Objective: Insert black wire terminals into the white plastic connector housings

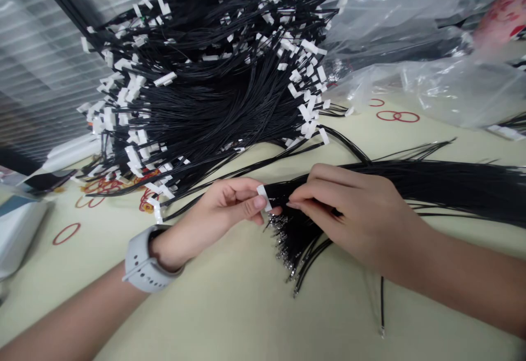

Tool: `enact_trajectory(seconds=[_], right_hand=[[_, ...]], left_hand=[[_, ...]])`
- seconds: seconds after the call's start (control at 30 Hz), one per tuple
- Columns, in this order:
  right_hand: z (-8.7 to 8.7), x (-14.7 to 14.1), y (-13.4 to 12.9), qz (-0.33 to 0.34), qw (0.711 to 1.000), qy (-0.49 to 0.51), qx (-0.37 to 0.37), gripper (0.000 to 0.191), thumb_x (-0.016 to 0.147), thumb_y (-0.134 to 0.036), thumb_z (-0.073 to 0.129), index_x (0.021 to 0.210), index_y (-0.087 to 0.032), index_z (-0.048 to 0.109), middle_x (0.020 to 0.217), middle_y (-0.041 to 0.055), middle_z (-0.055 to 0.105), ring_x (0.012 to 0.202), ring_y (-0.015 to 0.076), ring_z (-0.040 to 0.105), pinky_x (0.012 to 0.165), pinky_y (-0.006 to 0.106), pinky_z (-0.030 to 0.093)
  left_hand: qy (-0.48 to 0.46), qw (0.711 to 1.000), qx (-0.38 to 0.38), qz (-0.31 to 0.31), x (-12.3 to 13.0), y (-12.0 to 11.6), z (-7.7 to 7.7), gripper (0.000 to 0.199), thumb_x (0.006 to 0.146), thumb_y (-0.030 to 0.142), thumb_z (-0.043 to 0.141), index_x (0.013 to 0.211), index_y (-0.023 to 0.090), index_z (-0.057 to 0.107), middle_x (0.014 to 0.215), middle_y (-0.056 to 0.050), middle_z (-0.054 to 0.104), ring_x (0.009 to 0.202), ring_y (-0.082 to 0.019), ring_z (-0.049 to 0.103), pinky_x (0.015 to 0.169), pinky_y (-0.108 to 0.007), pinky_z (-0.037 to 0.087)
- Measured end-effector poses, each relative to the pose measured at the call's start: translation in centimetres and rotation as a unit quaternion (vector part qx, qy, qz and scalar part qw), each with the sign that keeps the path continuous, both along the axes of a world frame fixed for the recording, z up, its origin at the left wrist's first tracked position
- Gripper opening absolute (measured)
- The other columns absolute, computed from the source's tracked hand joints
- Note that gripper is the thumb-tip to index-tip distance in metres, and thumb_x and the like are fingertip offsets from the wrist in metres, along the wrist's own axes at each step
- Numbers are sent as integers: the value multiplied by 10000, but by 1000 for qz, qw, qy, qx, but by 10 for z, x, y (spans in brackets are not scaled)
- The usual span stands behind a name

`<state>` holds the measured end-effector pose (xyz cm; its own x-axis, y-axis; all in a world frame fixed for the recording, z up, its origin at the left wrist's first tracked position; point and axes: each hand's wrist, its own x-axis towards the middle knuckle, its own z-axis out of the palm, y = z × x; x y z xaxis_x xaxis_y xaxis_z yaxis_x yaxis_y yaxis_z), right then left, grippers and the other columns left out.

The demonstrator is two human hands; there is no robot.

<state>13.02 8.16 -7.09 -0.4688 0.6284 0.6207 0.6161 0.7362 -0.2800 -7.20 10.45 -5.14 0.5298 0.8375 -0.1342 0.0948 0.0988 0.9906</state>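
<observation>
Between thumb and fingers, my left hand [238, 202] grips a small white connector housing [264, 198]. My right hand [349, 207] is just to its right, thumb and index finger pinched together over the black wires; whether a single wire is between the fingertips is too small to make out. Beneath both hands lies a bundle of loose black wires [460, 185], its metal-crimped ends [285, 251] fanned out below the connector housing. One wire [382, 306] hangs apart from the bundle under my right wrist.
A large heap of black cables [222, 98] with white connectors rises behind my hands. Red rubber bands [66, 234] are scattered at left, with others [398, 116] at right. Clear plastic bags [444, 87] lie at the back right. A white box-like object [20, 235] stands at the left edge.
</observation>
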Motion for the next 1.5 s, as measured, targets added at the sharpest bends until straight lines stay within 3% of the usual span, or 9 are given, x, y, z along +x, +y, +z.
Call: enact_trajectory(seconds=[0.2,0.47,0.63,0.73,0.83,0.97,1.17,1.3,1.5], right_hand=[[0,0,0,-1,1000,-8,-17,139,790,-52,532,808,-156,622,701,-20,505,570,80,490,535,219,370],[-1,-4,0,18,999,24,-21,170,821,-75,492,749,-154,624,676,-13,521,564,76,491,525,212,372],[0,-4,1,28,998,-16,-49,193,832,-68,448,779,-158,610,711,-5,503,559,82,473,500,220,354],[10,1,2,40,998,-53,-3,194,838,-69,431,793,-136,607,777,34,518,660,124,487,600,266,382],[19,7,3,103,990,-93,26,173,823,-68,458,767,-149,600,797,38,531,727,150,471,697,312,369],[12,13,5,179,963,-192,-63,161,753,-27,520,774,-181,562,778,4,532,734,146,469,692,298,359],[-2,16,8,146,961,-223,-75,233,717,27,471,787,-188,525,796,14,511,716,153,444,659,297,348],[7,21,9,149,962,-211,-92,270,733,29,451,862,-196,526,849,7,540,740,141,470,652,273,351],[20,21,10,73,965,-167,-188,140,864,-189,440,755,-204,526,705,-39,559,604,95,484,562,244,329]], left_hand=[[35,999,9,1,-1,0,2,87,804,200,607,763,146,662,704,-9,661,619,-80,570,612,-173,469],[54,997,32,-50,0,-1,3,60,786,142,612,765,138,668,709,-14,667,614,-84,566,598,-175,468],[72,995,31,-57,1,-2,3,40,769,132,628,736,131,651,667,0,637,599,-82,554,593,-179,457],[35,998,40,-38,3,-2,2,45,791,161,609,772,133,639,676,0,632,607,-84,564,595,-182,471],[18,999,35,-7,4,-1,0,61,797,191,612,790,131,621,651,8,628,594,-80,563,592,-180,475],[35,999,28,4,3,-1,0,73,812,190,593,835,129,626,679,0,644,606,-77,566,606,-177,469],[48,998,25,21,3,-1,1,82,811,181,593,869,129,618,694,-6,649,598,-72,561,599,-174,458],[48,998,20,36,3,0,2,67,809,178,594,842,125,618,692,-14,651,598,-81,565,598,-187,466],[42,999,19,22,3,-1,1,80,842,120,532,879,122,603,704,1,653,595,-61,564,603,-162,463]])
